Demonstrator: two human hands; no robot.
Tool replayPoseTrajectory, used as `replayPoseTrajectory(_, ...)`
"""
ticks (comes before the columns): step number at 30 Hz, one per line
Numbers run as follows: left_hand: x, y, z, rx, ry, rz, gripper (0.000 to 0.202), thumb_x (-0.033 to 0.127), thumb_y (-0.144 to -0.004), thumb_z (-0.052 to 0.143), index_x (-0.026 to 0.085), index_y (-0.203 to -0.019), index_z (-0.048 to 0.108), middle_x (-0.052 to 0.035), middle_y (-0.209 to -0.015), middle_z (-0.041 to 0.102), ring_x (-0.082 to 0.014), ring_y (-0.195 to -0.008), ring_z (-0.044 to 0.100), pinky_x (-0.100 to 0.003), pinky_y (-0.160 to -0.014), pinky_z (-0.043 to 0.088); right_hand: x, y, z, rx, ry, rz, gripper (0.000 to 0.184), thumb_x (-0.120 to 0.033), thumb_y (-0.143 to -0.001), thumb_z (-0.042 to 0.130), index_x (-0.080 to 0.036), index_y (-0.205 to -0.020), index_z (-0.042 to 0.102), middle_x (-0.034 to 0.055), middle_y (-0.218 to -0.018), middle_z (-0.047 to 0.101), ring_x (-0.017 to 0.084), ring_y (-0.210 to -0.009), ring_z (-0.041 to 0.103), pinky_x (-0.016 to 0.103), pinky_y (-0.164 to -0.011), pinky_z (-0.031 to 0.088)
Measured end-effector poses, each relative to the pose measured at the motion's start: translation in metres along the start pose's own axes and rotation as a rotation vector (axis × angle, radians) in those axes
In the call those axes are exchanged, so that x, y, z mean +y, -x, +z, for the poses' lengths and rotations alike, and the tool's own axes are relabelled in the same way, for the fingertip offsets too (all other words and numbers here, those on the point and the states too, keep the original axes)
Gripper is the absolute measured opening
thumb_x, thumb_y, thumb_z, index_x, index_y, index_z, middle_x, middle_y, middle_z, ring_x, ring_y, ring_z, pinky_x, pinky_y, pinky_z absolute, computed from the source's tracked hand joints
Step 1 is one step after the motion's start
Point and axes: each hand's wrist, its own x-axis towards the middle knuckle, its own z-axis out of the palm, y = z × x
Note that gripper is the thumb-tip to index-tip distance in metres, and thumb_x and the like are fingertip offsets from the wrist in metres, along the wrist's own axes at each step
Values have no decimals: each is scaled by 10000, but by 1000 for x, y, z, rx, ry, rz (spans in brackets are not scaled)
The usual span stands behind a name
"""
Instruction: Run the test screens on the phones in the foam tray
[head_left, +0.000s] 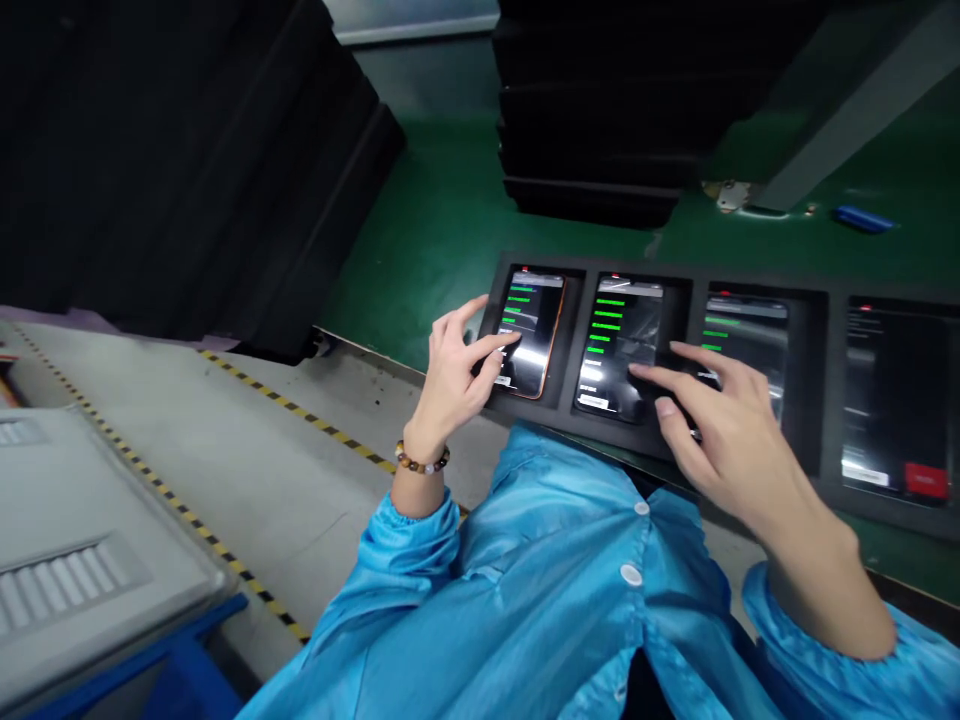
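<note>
Left hand [456, 365] over an orange-edged smartphone [538, 335], right hand [724, 430] over a black smartphone [619, 345]
Fingers apart, gripping nothing; whether the index tips touch glass, I cannot tell. Each phone lies beneath one tip, long axis near-to-far, in the two leftmost slots of the foam tray [700, 300]: left hand nearer the leftmost, right hand the next.

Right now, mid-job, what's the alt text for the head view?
The left hand points at the leftmost phone and the right hand at the second phone; touch is hard to tell. Four phones with lit screens lie in a dark tray on a green table, black stacks behind.
</note>
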Motion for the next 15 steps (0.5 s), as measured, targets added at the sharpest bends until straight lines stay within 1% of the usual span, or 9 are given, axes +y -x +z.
replayPoseTrajectory(2,-2,-4,3,-36,-7,-22,403,396,-1145,466,349,-1396,778,-73,-1749,424,-327,-1581,402,-603,-1325,364,2,-10,4,-17,28,49,435,-329,-1128,450,-205,-1492,652,182,-1396,695,370,-1524,523,610,-1149,475)
replayPoseTrajectory(5,-5,-14,6,-51,-3,-50,413,393,-1142,470,349,-1448,745,-80,-1761,406,-347,-1592,385,-616,-1330,352,5,-20,5,-5,48,100,451,-355,-1133,430,-208,-1512,628,177,-1423,689,379,-1533,513,651,-1168,465)
replayPoseTrajectory(9,-10,-24,11,-47,40,-44,428,448,-1148,465,341,-1463,735,-90,-1766,398,-361,-1596,377,-619,-1334,345,4,-23,3,4,30,121,442,-351,-1124,444,-233,-1509,626,163,-1444,678,380,-1534,515,655,-1179,462)
replayPoseTrajectory(12,-20,-24,18,4,147,-44,465,522,-1158,427,346,-1475,717,-83,-1755,421,-338,-1597,407,-598,-1342,350,2,-17,1,14,-21,72,430,-323,-1115,471,-239,-1505,630,169,-1494,643,364,-1542,514,608,-1179,470)
replayPoseTrajectory(15,-32,-23,28,90,345,-79,509,565,-1159,410,327,-1537,655,-87,-1699,524,-297,-1586,473,-555,-1353,364,2,-10,2,-5,-60,3,424,-291,-1103,490,-258,-1497,642,145,-1459,669,342,-1525,536,569,-1174,465)
